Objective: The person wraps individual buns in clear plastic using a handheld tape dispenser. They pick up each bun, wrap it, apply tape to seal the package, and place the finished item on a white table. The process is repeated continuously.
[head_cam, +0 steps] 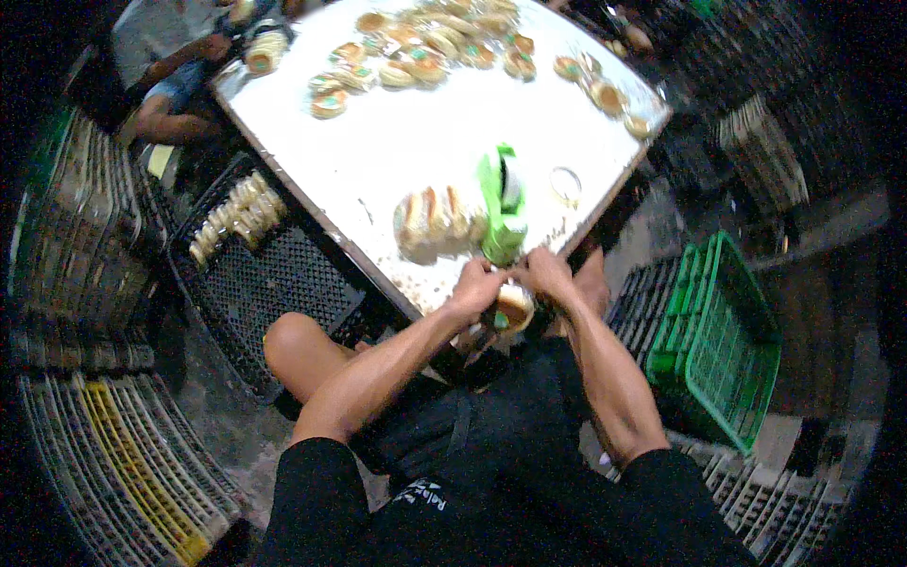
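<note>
At the near corner of the white table [340,156], my left hand [478,287] and my right hand [545,273] meet, fingers closed on the gathered end of a clear plastic bag. From it hangs a bagged bread bun [514,308], brown on its face with a green mark. Just beyond my hands stands a green tape dispenser [503,212] with a roll in it. To its left lies a group of bagged buns [436,220]. A thin pale ring [565,184] rests to the right of the dispenser.
Many bagged buns [425,53] lie across the table's far part. A black crate [283,283] with packed buns [237,216] is at left. Green crates [730,347] stand at right, stacked crates [120,461] at lower left. A person [173,64] sits at the upper left.
</note>
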The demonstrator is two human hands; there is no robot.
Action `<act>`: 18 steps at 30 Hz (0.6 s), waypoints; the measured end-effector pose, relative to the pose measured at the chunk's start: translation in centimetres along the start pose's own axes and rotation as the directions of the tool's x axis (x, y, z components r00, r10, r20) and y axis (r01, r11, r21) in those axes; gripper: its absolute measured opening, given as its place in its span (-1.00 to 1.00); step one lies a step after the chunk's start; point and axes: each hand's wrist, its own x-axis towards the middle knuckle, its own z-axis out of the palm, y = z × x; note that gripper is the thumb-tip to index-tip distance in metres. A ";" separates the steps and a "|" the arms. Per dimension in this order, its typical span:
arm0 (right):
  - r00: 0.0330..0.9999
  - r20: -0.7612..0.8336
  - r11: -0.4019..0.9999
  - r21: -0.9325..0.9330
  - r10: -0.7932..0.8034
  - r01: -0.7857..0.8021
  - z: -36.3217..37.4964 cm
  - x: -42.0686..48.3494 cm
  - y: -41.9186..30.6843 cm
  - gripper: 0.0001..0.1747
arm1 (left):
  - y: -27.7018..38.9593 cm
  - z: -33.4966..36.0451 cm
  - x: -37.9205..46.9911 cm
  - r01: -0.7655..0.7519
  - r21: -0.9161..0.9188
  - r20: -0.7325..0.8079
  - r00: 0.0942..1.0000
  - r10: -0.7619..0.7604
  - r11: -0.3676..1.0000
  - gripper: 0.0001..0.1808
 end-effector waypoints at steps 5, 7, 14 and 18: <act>0.917 0.290 0.585 0.807 -0.276 -0.079 1.1 -1.9 1.9 -0.64 | 2.7 -3.2 -1.9 -0.308 -0.184 -0.175 0.945 0.277 0.933 -0.77; 0.904 0.187 0.409 0.912 -0.384 -0.014 0.5 -3.8 -2.5 -0.58 | 3.7 -5.6 -2.3 -0.375 -0.356 -0.231 0.923 0.309 0.856 -0.79; 0.755 -0.436 0.488 0.581 -0.490 0.652 -4.2 -1.7 -13.6 -0.52 | 7.2 -14.0 -3.8 -0.397 -0.356 -0.322 0.902 0.288 0.846 -0.52; 0.817 -0.513 0.649 0.531 -0.265 0.545 -9.7 8.2 -11.7 -0.63 | 4.9 -15.5 -0.8 -0.169 0.144 -0.339 0.917 0.209 0.975 -0.30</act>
